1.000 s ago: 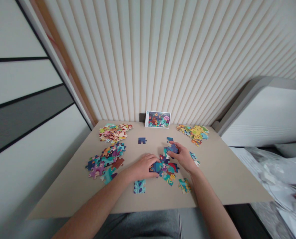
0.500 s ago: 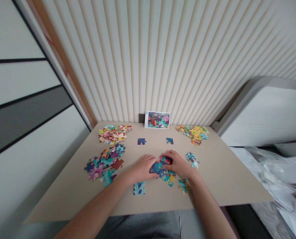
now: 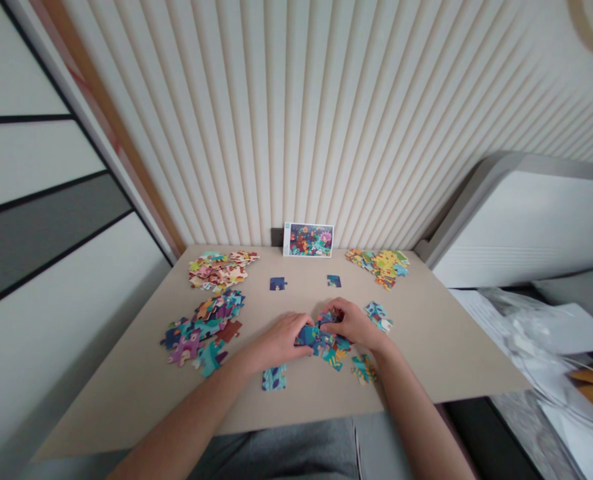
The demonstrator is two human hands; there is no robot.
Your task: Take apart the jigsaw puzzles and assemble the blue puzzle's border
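My left hand (image 3: 289, 337) grips the edge of a blue puzzle piece (image 3: 306, 337) between thumb and fingers, low over the table. Close by on its right, my right hand (image 3: 349, 323) pinches a dark puzzle piece (image 3: 328, 318), partly covered by the fingers. Beneath and between the hands lies a cluster of puzzle pieces (image 3: 333, 358) in blue, teal and yellow. Whether the two held pieces interlock I cannot tell. Near my left wrist is a light-blue piece with dark ovals (image 3: 275, 378). Beside my right wrist lies a teal and yellow piece (image 3: 364, 369).
A picture card (image 3: 308, 240) leans against the pleated wall. Heaps of pieces lie left, one light (image 3: 221, 271) and one dark (image 3: 211, 327), with a yellow heap (image 3: 386, 267) back right. Two single blue pieces (image 3: 277, 284) (image 3: 333, 281) lie mid-table; a pale-blue one (image 3: 378, 316) lies right.
My right hand's fingers have drawn together over the dark piece, showing more of the cluster below. My left hand keeps its hold. The whole view has shifted slightly.
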